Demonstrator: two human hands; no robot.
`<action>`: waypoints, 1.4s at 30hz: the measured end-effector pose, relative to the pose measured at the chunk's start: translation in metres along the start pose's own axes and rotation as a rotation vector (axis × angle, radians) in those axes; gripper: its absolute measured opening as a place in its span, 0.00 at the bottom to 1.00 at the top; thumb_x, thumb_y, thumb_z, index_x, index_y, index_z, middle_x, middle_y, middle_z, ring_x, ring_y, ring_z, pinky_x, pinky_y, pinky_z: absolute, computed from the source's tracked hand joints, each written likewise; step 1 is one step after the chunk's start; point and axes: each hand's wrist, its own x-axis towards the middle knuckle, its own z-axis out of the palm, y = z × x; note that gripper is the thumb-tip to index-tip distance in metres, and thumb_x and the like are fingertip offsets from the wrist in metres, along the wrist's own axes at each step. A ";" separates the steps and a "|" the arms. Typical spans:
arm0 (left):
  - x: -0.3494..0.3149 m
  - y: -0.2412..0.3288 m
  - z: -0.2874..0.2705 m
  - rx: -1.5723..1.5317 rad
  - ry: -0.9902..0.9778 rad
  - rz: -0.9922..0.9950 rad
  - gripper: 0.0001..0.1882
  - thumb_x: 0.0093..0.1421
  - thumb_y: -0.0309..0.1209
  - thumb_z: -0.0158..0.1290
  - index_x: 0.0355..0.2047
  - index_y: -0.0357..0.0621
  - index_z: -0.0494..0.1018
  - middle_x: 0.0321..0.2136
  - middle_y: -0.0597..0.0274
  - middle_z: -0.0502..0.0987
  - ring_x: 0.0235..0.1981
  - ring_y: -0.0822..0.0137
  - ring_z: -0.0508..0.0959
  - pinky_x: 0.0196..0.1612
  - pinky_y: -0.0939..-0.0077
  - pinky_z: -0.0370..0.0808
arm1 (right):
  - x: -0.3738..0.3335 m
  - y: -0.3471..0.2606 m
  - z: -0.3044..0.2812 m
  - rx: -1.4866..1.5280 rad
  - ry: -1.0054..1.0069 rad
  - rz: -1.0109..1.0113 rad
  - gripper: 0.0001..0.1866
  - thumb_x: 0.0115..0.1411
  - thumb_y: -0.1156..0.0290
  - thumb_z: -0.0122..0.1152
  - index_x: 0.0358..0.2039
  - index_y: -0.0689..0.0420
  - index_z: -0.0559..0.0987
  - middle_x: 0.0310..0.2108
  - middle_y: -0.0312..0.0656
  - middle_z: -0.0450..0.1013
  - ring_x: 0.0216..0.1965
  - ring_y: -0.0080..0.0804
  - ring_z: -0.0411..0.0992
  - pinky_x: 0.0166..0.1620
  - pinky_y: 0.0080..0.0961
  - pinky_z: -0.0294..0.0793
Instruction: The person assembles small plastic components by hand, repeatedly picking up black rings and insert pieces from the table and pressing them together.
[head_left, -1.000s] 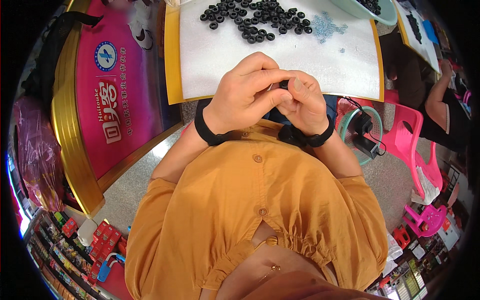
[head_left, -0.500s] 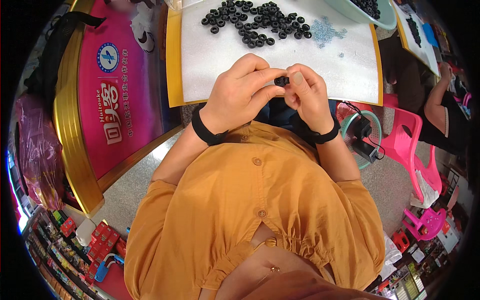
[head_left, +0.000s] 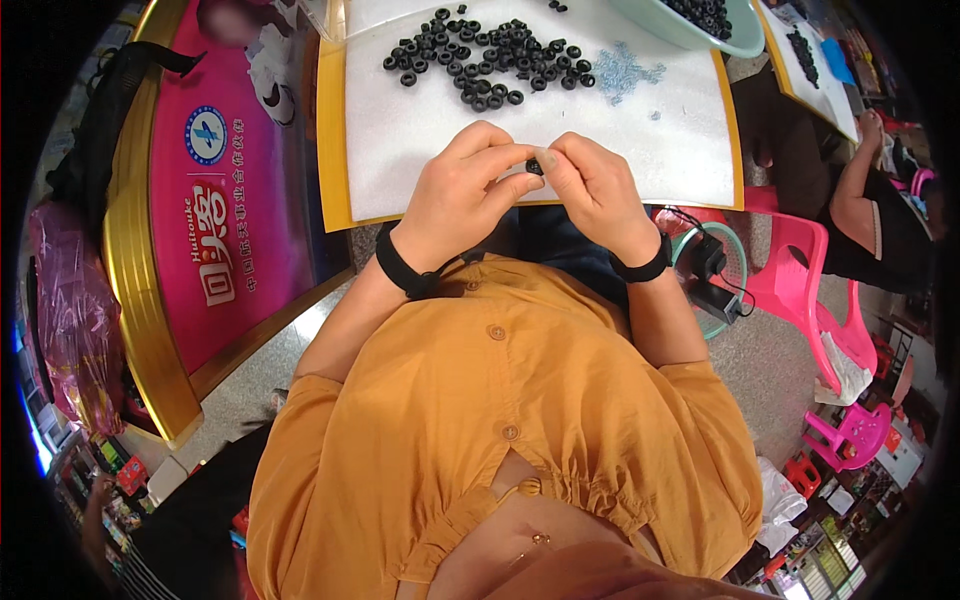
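Observation:
A small black ring-shaped part (head_left: 534,168) is pinched between the fingertips of my two hands, just over the near edge of the white-topped table. My left hand (head_left: 462,190) holds it from the left with thumb and forefinger. From the other side, my right hand (head_left: 598,190) presses its thumb and curled fingers against it, hiding much of the part. Beyond my hands, a loose pile of black rings (head_left: 490,62) lies on the white sheet (head_left: 660,165). Small clear bluish pieces (head_left: 625,72) are heaped to the right of that pile.
A pale green basin (head_left: 745,40) of black parts stands at the far right of the table. Right of me are a pink chair (head_left: 790,270) and a basket (head_left: 725,320) with a black adapter. A pink panel with a gold frame (head_left: 150,330) borders my left.
My right hand has closed in on the black part, which now shows less. The whole view has shifted slightly, and someone in dark clothing has appeared at the lower left.

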 end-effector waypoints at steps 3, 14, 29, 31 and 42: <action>0.004 -0.001 0.002 -0.053 -0.013 -0.103 0.16 0.56 0.33 0.63 0.43 0.41 0.78 0.36 0.60 0.75 0.24 0.66 0.74 0.28 0.75 0.74 | 0.012 0.014 -0.031 -0.016 0.152 0.135 0.10 0.68 0.67 0.50 0.37 0.59 0.78 0.24 0.45 0.70 0.24 0.34 0.68 0.32 0.29 0.70; 0.003 -0.019 0.003 -0.038 0.006 -0.065 0.15 0.59 0.31 0.61 0.45 0.41 0.78 0.38 0.59 0.76 0.25 0.71 0.74 0.29 0.80 0.73 | 0.131 0.078 -0.124 -0.443 0.340 -0.114 0.14 0.67 0.62 0.56 0.49 0.54 0.80 0.33 0.38 0.79 0.32 0.26 0.75 0.38 0.22 0.74; 0.002 -0.039 0.004 -0.096 -0.019 -0.085 0.12 0.59 0.32 0.60 0.42 0.42 0.79 0.37 0.58 0.77 0.30 0.64 0.78 0.34 0.74 0.76 | 0.219 0.073 0.029 -0.717 -0.352 -0.426 0.10 0.62 0.72 0.53 0.41 0.54 0.81 0.40 0.43 0.74 0.41 0.45 0.74 0.45 0.36 0.75; 0.002 -0.038 0.002 -0.129 -0.063 -0.152 0.13 0.60 0.35 0.57 0.41 0.40 0.78 0.37 0.55 0.77 0.35 0.56 0.79 0.39 0.66 0.76 | 0.217 0.080 0.020 -0.718 -0.363 -0.370 0.10 0.62 0.71 0.54 0.40 0.54 0.82 0.40 0.44 0.74 0.40 0.45 0.74 0.45 0.36 0.75; 0.005 -0.042 0.002 -0.122 -0.080 -0.147 0.13 0.60 0.35 0.57 0.39 0.39 0.79 0.34 0.54 0.77 0.34 0.54 0.79 0.38 0.66 0.76 | 0.216 0.048 0.049 -0.525 -0.305 -0.483 0.11 0.61 0.70 0.54 0.40 0.50 0.83 0.40 0.43 0.76 0.41 0.45 0.76 0.45 0.38 0.76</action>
